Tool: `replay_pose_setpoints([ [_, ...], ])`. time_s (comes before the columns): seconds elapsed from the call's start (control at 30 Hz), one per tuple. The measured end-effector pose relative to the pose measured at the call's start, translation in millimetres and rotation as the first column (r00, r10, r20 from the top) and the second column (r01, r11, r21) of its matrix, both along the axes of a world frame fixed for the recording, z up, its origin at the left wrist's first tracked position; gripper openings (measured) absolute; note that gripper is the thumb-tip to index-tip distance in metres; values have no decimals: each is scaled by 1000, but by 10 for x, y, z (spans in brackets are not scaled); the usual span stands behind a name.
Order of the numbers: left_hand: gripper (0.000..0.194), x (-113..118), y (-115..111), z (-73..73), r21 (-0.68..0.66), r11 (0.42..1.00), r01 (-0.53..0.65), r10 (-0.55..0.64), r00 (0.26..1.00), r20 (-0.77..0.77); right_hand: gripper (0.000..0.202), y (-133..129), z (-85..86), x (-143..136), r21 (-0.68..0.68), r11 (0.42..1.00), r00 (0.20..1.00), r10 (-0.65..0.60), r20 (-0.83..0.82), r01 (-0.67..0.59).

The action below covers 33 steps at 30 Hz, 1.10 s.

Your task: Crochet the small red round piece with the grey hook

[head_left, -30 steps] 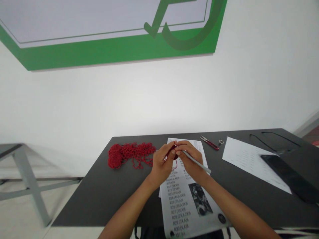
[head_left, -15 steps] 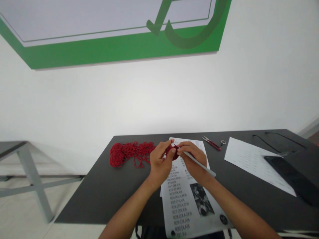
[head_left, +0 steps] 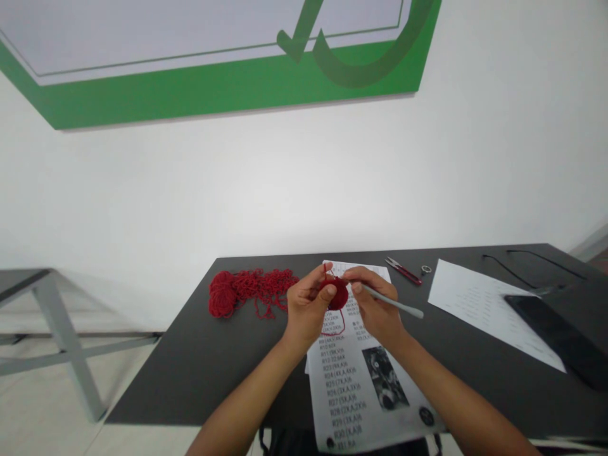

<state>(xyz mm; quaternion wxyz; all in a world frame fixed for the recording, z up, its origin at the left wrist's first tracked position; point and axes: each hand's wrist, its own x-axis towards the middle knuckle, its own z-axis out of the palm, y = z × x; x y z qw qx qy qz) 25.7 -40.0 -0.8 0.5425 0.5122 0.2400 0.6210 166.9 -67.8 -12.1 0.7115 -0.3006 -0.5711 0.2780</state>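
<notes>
Between thumb and fingers, my left hand (head_left: pixel 308 303) pinches a small round piece of red crochet work (head_left: pixel 339 295). A strand of red yarn runs over its raised index finger, and a loose tail loops below the piece. My right hand (head_left: pixel 378 305) grips a grey-handled crochet hook (head_left: pixel 396 304), whose tip is at the top edge of the red piece; the exact stitch is too small to make out. To the left lies a red yarn ball (head_left: pixel 223 295) with a tangle of loose yarn (head_left: pixel 266 288) reaching toward my left hand.
Under my hands lies a printed pattern sheet (head_left: pixel 342 380) on the dark table (head_left: pixel 199 380). Thread snips (head_left: pixel 403 271), a small metal ring (head_left: pixel 426 270), another paper (head_left: pixel 465 304), eyeglasses (head_left: pixel 513 272) and a black phone (head_left: pixel 555 335) lie to the right.
The red crochet piece has turned to show more of its round face, with the yarn tail now hanging below. The hook's handle has swung to the right and up.
</notes>
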Motion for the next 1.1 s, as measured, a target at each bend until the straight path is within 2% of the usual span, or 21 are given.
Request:
replay_pose_setpoints([
  [0.13,42,-7,3,5,42,999,-23,25,998,-57,16,38,-82,-32,-114,993,979,18,-204,-42],
  [0.23,41,-7,-8,8,71,997,-43,51,992,-118,19,70,-87,-42,-131,991,961,-2,-275,-36],
  [0.4,39,-24,-64,46,113,990,-83,105,973,-204,25,39,42,0,-26,1000,985,8,-173,-13],
  [0.53,35,-35,-77,80,137,987,-88,116,970,-214,21,-20,144,22,44,999,995,21,-97,-17],
  [0.77,34,-38,-48,59,165,979,-119,155,962,-226,19,-37,133,39,69,998,997,8,-71,-4],
  [0.9,35,-43,-40,39,179,975,-135,177,953,-247,15,-54,148,37,98,994,998,-51,-38,54],
  [1.1,32,-66,-31,14,315,932,-179,279,909,-309,14,-62,176,22,143,980,987,-145,63,135],
])
